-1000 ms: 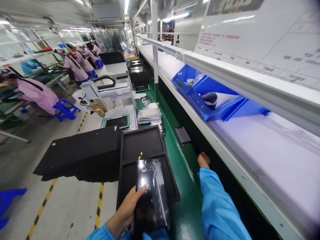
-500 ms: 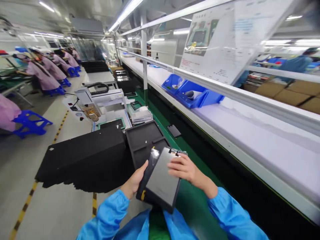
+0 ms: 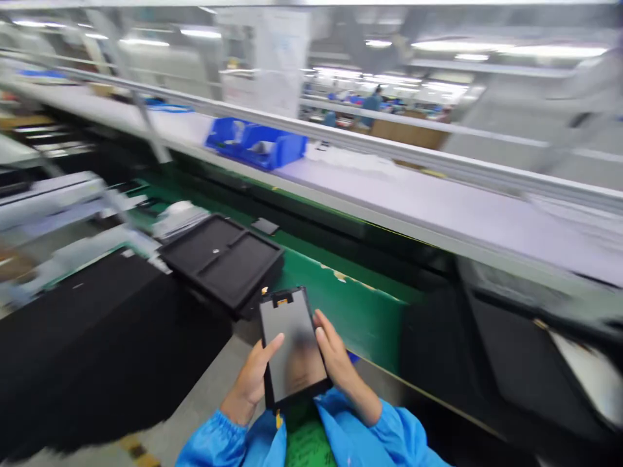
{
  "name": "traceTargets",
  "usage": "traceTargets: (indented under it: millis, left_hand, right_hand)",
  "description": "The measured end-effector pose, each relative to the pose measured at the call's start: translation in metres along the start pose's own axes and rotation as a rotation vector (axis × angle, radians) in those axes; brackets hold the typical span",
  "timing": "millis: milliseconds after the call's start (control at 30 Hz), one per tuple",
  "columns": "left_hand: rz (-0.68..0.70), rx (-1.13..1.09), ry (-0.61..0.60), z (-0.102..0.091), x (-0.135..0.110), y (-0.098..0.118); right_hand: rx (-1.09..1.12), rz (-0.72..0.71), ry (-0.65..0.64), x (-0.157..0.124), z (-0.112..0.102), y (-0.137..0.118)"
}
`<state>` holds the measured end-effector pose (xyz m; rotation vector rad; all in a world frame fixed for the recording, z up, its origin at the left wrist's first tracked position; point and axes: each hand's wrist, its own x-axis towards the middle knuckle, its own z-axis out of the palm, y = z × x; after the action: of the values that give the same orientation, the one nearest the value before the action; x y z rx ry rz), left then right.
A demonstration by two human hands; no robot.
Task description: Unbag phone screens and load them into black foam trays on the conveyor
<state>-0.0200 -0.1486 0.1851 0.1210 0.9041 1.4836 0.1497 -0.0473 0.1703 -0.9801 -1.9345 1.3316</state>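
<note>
A tablet display panel (image 3: 292, 353) with a shiny silver-grey back and a black border is held in front of my body, tilted. An orange tab shows at its top edge. My left hand (image 3: 254, 375) is closed on its left side, the thumb lying over the silver face. Along the right side, my right hand (image 3: 337, 353) grips the edge, fingers pointing up. Beyond the panel, a black compartment tray (image 3: 221, 256) rests at the bench edge. A small dark flat piece (image 3: 265, 226) lies on the green bench (image 3: 341, 311).
Blue bins (image 3: 257, 144) stand on the white shelf (image 3: 389, 201) behind the bench. Black sheeting (image 3: 87, 350) covers a surface at left, beside a white machine (image 3: 58, 201). On the right are dark trays (image 3: 525, 337). A metal rail (image 3: 350, 130) runs above the shelf.
My view has swung to the right. My right hand has moved from the panel's upper face to its right edge. The black layer seen beneath the panel earlier is now mostly hidden.
</note>
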Motion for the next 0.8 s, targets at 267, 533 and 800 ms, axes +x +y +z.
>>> traceTargets:
  millis: [267,533,800]
  left_hand:
    - [-0.134,0.418,0.199,0.077,-0.018,-0.061]
    - [-0.147,0.350,-0.321,0.182,-0.016,-0.153]
    - [-0.115,0.454,-0.516,0.229,0.004,-0.227]
  right_hand:
    - [0.051,0.179,0.163,-0.101,-0.058,-0.006]
    - [-0.005,0.173,0.569,-0.169,-0.207,0.008]
    - [-0.269,0.386,0.830,-0.207,-0.447,0.039]
